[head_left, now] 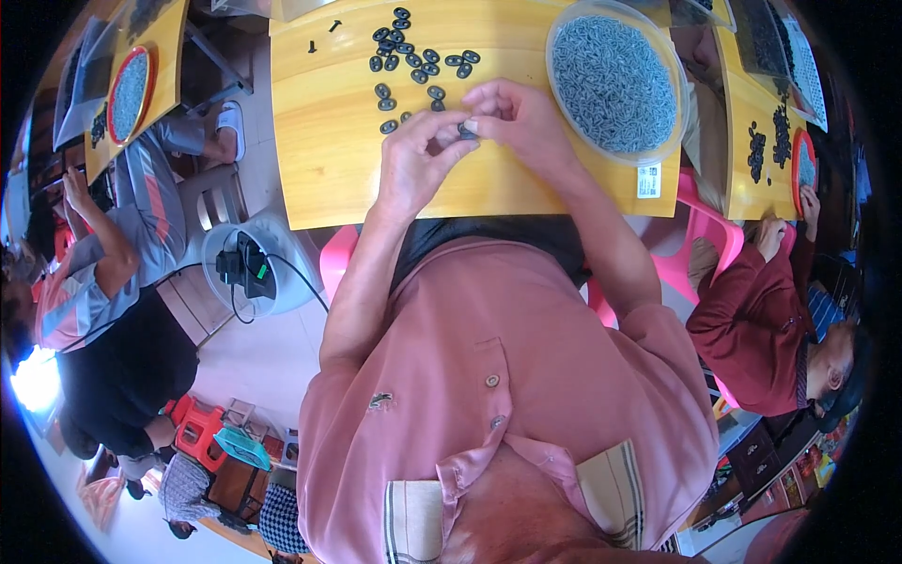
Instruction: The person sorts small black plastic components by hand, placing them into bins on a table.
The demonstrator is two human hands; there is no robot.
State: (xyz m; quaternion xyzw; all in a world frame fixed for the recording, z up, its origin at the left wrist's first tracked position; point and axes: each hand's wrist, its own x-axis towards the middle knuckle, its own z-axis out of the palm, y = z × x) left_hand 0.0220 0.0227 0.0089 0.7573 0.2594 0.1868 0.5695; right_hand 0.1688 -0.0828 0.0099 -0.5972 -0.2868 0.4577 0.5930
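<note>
Over the yellow wooden table, my left hand (418, 155) and my right hand (520, 124) meet, fingertips together. Pinched between them is a small black oval part (467, 132), mostly covered by the fingers. Both hands are closed on it. Beyond them lies a loose group of several similar black oval parts (404, 48), each showing two round marks. A few more black parts (386, 103) lie just left of my left hand. To the right of my right hand stands a round clear tub (681, 94) full of small silvery screws (615, 85).
Two dark screws (334, 26) lie at the table's far left. A white label (649, 181) is stuck near the front right edge of the table (319, 179). A clear bucket (282, 282) with black cables stands on the floor to the left. Other people sit at tables on both sides.
</note>
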